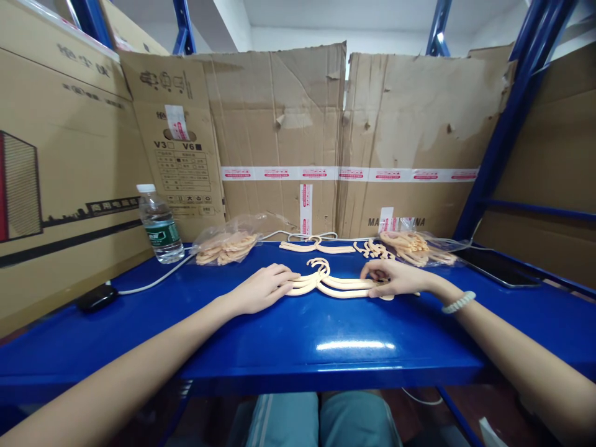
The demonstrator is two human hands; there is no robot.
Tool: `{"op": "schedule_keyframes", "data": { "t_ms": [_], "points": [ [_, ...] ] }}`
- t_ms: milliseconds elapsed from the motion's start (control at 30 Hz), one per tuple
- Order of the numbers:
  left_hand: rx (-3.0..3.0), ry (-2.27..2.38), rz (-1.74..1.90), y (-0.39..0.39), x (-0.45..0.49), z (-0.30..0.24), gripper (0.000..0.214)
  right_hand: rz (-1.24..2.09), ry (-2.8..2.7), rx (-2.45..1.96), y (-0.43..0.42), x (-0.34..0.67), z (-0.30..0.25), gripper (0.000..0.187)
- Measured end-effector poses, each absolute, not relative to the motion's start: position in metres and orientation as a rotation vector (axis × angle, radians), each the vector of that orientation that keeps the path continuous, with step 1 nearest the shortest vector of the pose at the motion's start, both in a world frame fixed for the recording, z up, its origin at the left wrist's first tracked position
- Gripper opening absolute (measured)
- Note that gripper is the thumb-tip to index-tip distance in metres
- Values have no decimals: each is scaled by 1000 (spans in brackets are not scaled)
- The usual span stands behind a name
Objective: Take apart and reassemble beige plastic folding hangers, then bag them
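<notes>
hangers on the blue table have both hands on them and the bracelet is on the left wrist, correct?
Not quite: the head view shows the bracelet on the right wrist, not the left. The left hand and right hand are indeed on the hangers on the blue table.

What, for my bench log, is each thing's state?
Front hangers: flat, overlapping
Left hand: touching front hangers
Right hand: touching front hangers
Rear hanger: flat, untouched
Small pieces: loosely piled
Left bag: loaded
Right bag: loaded
Water bottle: upright, capped
Phone: flat, screen dark
Cardboard: upright, taped
</notes>
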State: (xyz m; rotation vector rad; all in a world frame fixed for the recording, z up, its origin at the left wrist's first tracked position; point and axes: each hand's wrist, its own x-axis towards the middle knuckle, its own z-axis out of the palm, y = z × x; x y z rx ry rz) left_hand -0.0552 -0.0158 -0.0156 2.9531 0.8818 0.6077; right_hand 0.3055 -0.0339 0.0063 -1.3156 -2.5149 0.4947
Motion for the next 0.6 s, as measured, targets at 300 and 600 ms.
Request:
{"op": "schedule_keyframes", "data": {
  "t_ms": [300, 600],
  "points": [
    [2936, 979, 675, -10, -54, -21, 34, 444, -2463, -1290, -28, 303, 2, 42],
    [2894, 1065, 774, 0, -57, -27, 33, 249, -2385, -1329, -24, 297, -3, 38]
  ]
}}
